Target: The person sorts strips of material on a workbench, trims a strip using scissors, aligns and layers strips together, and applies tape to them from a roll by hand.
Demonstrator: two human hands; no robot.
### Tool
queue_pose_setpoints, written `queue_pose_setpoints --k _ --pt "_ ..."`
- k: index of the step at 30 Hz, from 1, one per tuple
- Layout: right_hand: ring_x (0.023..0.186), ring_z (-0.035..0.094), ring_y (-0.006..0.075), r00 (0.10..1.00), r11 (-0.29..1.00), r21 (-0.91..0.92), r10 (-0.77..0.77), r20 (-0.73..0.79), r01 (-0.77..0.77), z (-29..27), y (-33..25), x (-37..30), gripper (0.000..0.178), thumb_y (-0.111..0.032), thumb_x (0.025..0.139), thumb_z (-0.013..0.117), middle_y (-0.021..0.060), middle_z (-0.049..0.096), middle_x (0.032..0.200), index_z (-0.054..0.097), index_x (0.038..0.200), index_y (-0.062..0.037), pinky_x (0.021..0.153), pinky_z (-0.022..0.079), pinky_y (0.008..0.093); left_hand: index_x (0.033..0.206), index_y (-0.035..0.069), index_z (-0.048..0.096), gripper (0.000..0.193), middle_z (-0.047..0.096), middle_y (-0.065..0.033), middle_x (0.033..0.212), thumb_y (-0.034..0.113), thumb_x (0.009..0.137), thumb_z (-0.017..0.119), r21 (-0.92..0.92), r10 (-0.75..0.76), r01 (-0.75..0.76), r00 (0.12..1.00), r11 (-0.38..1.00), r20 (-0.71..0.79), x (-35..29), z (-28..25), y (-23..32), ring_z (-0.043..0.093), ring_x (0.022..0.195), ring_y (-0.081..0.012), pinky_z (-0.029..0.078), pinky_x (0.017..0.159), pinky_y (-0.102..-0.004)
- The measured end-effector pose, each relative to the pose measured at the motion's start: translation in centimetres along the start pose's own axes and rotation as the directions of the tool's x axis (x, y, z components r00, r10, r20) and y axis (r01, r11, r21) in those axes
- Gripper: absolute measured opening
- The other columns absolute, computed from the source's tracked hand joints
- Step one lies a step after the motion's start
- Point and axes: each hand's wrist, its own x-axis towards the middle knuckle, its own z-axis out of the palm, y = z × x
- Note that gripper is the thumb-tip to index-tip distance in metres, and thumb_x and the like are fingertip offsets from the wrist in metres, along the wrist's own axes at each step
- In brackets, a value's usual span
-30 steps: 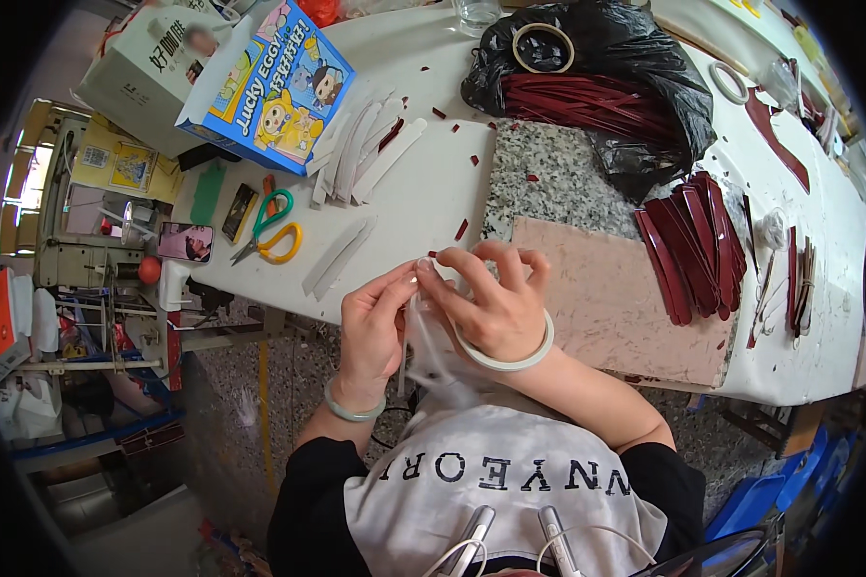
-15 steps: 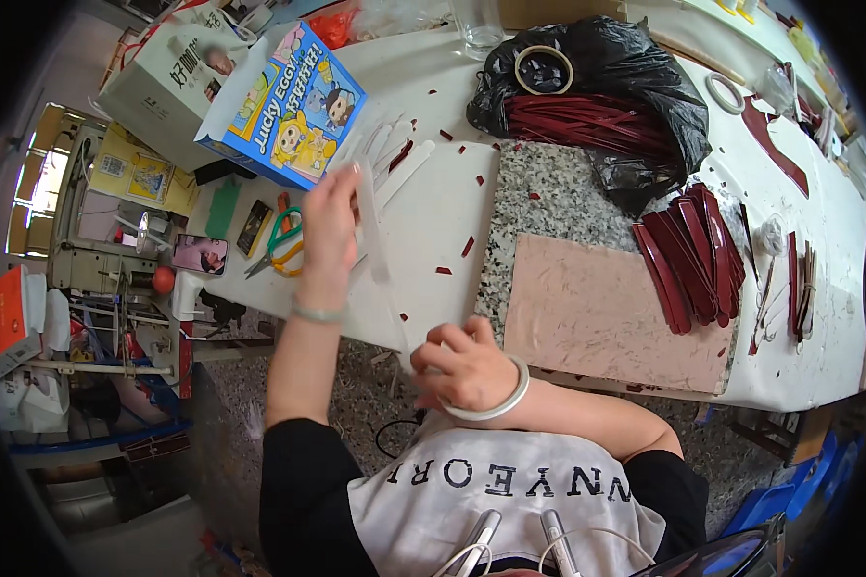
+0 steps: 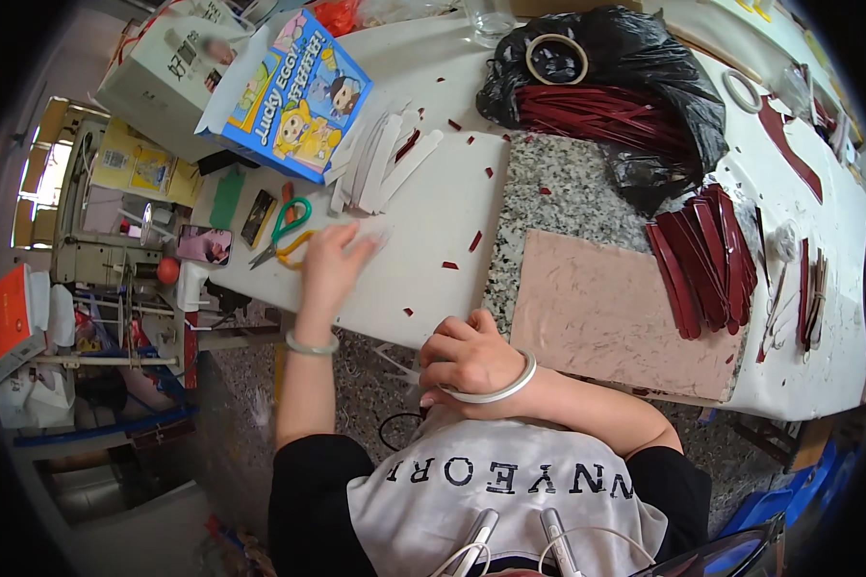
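Note:
My left hand point(image 3: 331, 274) hovers over the white table, a little blurred, thumb and fingers apart with nothing visible in them. Ahead of it lies a loose bunch of white strips point(image 3: 380, 159); to its left are scissors point(image 3: 289, 231) with green and orange handles. At the table's front edge, close to my body, my right hand point(image 3: 471, 361) is curled, palm down. A thin translucent strip point(image 3: 394, 363) runs into its fingers from the left, and the fingers hide that end.
A granite slab point(image 3: 563, 192) bears a pinkish sheet point(image 3: 597, 308) and fanned dark red strips point(image 3: 704, 264). Behind is a black plastic bag point(image 3: 635, 58) of thin red strips. A blue box point(image 3: 303, 106), a phone point(image 3: 205, 244) and red scraps point(image 3: 475, 240) occupy the left half.
My left hand has come down toward me and let go of the long translucent strip that was stretched between both hands. My right hand has barely moved. The white strips are now in plain sight.

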Motion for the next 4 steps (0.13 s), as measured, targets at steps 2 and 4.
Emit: queue_pose_setpoints --k 2,4 --pt "0.096 0.049 0.0182 1.0 1.0 0.005 0.002 0.023 -0.002 -0.2 -0.1 0.4 0.018 -0.026 0.07 0.077 -0.004 0.059 0.094 0.067 0.081 -0.0159 0.079 0.03 0.04 0.107 0.003 0.068 0.029 0.065 -0.0117 0.091 0.017 0.081 0.071 -0.01 -0.07 0.07 0.997 0.997 -0.038 -2.2 0.6 1.0 0.059 0.087 -0.0254 0.046 0.081 -0.0346" --pt "0.096 0.049 0.0178 1.0 1.0 -0.016 0.0 -0.003 0.0 -0.2 -0.1 0.5 0.016 -0.025 0.071 0.076 -0.0042 0.059 0.095 0.068 0.081 -0.016 0.079 0.031 0.0397 0.11 0.006 0.068 0.035 0.064 -0.0149 0.105 0.023 0.08 0.072 -0.099 -0.197 0.189 0.977 0.977 -0.076 -3.5 0.8 1.5 0.057 0.101 -0.03 0.044 0.089 -0.0378"
